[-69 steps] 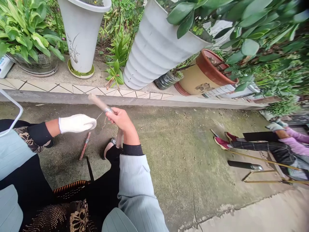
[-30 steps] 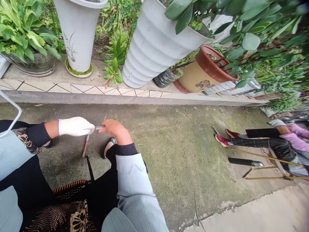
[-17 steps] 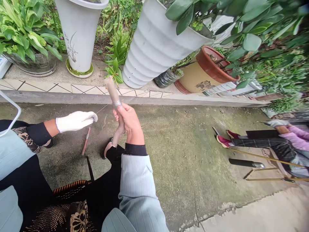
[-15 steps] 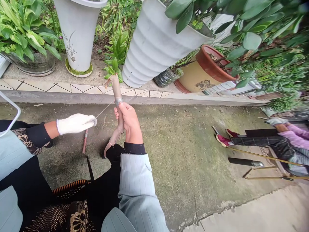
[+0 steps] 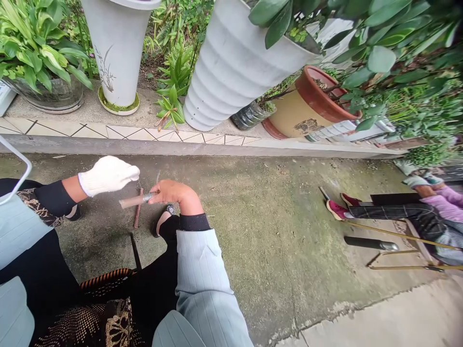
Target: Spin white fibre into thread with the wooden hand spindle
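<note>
My left hand [image 5: 108,176], in a white knitted glove, is closed in a pinch on a thin pale thread [image 5: 139,183]. Bare, my right hand [image 5: 175,193] grips a pale brown rod [image 5: 130,201], whose free end points left. A silvery winding [image 5: 147,197] wraps the rod just beside my fingers. The rest of the rod is hidden behind my hand. Behind it shows a thin reddish stick [image 5: 137,217], below my gloved hand; whether it hangs from the thread or lies on the ground I cannot tell.
White planters [image 5: 119,53] and a tan pot with a red rim [image 5: 307,106] line a tiled ledge [image 5: 152,135]. Over the concrete ground [image 5: 260,231], at right, sits another person with red shoes [image 5: 336,210], near a dark tube [image 5: 369,243]. A white curved bar [image 5: 25,168] is at far left.
My right hand has swung the rod from upright to nearly level, its end now pointing left. My gloved hand has risen slightly and moved left. The reddish stick has shifted right.
</note>
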The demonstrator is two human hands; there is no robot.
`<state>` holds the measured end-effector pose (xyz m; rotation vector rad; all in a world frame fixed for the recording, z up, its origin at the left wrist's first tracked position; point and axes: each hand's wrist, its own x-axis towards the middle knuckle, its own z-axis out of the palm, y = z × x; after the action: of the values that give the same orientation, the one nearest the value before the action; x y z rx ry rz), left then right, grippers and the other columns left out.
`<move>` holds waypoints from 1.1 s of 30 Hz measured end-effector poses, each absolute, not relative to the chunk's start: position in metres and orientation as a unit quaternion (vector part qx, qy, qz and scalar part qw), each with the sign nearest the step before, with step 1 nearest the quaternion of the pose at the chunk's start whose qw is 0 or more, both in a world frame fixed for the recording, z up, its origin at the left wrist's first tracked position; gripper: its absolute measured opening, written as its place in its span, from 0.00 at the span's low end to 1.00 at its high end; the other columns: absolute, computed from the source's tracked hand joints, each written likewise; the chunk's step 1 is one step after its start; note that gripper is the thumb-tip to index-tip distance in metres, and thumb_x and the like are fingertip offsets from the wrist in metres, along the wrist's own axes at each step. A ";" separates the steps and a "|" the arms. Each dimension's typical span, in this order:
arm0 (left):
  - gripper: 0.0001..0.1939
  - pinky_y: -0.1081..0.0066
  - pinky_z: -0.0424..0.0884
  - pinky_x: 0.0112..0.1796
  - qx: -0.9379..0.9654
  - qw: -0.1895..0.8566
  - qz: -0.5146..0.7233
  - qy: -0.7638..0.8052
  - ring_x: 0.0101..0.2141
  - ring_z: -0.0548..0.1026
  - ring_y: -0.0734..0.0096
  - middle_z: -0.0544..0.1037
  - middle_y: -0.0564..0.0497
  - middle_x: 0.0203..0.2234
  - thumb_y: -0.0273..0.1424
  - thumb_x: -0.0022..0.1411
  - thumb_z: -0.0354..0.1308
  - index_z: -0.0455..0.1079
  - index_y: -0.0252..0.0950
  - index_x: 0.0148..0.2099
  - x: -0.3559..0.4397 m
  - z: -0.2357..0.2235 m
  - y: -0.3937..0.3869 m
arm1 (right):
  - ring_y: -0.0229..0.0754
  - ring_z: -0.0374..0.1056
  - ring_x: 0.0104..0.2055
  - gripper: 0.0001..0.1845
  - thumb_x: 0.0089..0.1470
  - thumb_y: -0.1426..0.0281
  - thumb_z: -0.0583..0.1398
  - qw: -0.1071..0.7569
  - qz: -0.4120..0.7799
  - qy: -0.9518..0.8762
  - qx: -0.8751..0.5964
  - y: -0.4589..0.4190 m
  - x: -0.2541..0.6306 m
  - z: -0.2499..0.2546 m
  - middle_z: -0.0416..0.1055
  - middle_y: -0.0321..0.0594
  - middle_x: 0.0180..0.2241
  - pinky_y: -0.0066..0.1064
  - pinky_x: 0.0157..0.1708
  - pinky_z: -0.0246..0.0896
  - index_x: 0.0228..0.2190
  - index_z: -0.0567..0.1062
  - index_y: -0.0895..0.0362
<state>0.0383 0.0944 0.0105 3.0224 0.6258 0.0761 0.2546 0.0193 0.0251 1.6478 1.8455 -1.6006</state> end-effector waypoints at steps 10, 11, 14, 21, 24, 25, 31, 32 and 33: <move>0.18 0.72 0.66 0.36 0.941 0.208 0.041 0.264 0.33 0.75 0.69 0.78 0.51 0.34 0.35 0.66 0.40 0.71 0.38 0.43 0.052 0.007 0.090 | 0.28 0.56 0.21 0.21 0.44 0.55 0.64 -0.395 -0.596 0.487 0.502 0.011 0.276 0.042 0.65 0.31 0.22 0.22 0.21 0.53 0.31 0.72 0.59; 0.18 0.73 0.66 0.36 0.940 0.223 0.042 0.254 0.33 0.75 0.70 0.78 0.52 0.35 0.35 0.66 0.40 0.71 0.38 0.43 0.054 0.008 0.087 | 0.28 0.56 0.20 0.21 0.44 0.53 0.63 -0.427 -0.580 0.460 0.519 0.012 0.275 0.040 0.64 0.31 0.22 0.22 0.20 0.53 0.29 0.71 0.59; 0.16 0.74 0.65 0.37 0.934 0.267 0.034 0.234 0.33 0.75 0.70 0.79 0.52 0.35 0.35 0.65 0.42 0.71 0.37 0.40 0.059 0.009 0.080 | 0.29 0.56 0.19 0.21 0.42 0.52 0.63 -0.440 -0.572 0.418 0.552 0.019 0.262 0.028 0.64 0.31 0.21 0.22 0.19 0.53 0.27 0.69 0.58; 0.17 0.73 0.61 0.30 0.945 0.218 -0.034 0.243 0.28 0.73 0.69 0.77 0.51 0.29 0.35 0.66 0.41 0.71 0.37 0.35 0.062 0.008 0.082 | 0.30 0.57 0.19 0.18 0.48 0.56 0.60 -0.364 -0.507 0.453 0.637 0.028 0.252 0.013 0.64 0.31 0.21 0.23 0.20 0.53 0.34 0.72 0.59; 0.19 0.73 0.59 0.28 0.949 0.177 -0.062 0.255 0.26 0.72 0.68 0.76 0.49 0.28 0.36 0.67 0.40 0.71 0.36 0.36 0.061 0.003 0.081 | 0.34 0.63 0.26 0.17 0.53 0.57 0.57 -0.240 -0.381 0.527 0.721 0.028 0.257 0.016 0.69 0.36 0.25 0.25 0.26 0.57 0.37 0.74 0.58; 0.19 0.72 0.59 0.27 0.951 0.166 -0.069 0.252 0.25 0.72 0.68 0.76 0.48 0.27 0.37 0.67 0.40 0.71 0.36 0.37 0.060 0.000 0.080 | 0.37 0.66 0.29 0.18 0.54 0.57 0.57 -0.182 -0.324 0.549 0.749 0.028 0.259 0.017 0.71 0.39 0.28 0.27 0.29 0.58 0.38 0.74 0.57; 0.16 0.72 0.60 0.27 0.971 0.133 -0.074 0.183 0.24 0.72 0.67 0.76 0.47 0.25 0.37 0.66 0.44 0.72 0.37 0.37 0.051 -0.007 0.083 | 0.42 0.69 0.34 0.16 0.51 0.58 0.61 0.135 -0.326 0.621 0.700 0.028 0.254 0.013 0.75 0.47 0.35 0.29 0.31 0.57 0.36 0.77 0.57; 0.15 0.72 0.61 0.28 0.972 0.137 -0.059 0.181 0.26 0.72 0.67 0.76 0.47 0.26 0.36 0.65 0.45 0.72 0.37 0.37 0.050 -0.006 0.087 | 0.39 0.68 0.31 0.15 0.50 0.60 0.62 0.149 -0.402 0.631 0.646 0.027 0.253 0.013 0.74 0.45 0.31 0.28 0.29 0.57 0.35 0.78 0.58; 0.15 0.72 0.63 0.30 0.972 0.149 -0.039 0.179 0.27 0.73 0.67 0.76 0.48 0.26 0.36 0.64 0.46 0.72 0.37 0.36 0.049 -0.005 0.091 | 0.37 0.66 0.27 0.14 0.49 0.60 0.63 0.146 -0.481 0.636 0.585 0.025 0.253 0.014 0.73 0.41 0.27 0.26 0.27 0.56 0.34 0.78 0.58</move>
<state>0.0487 0.0908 -0.0046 2.7939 0.5134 -0.1122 0.2528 0.0249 0.0144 1.6843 1.8311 -1.3856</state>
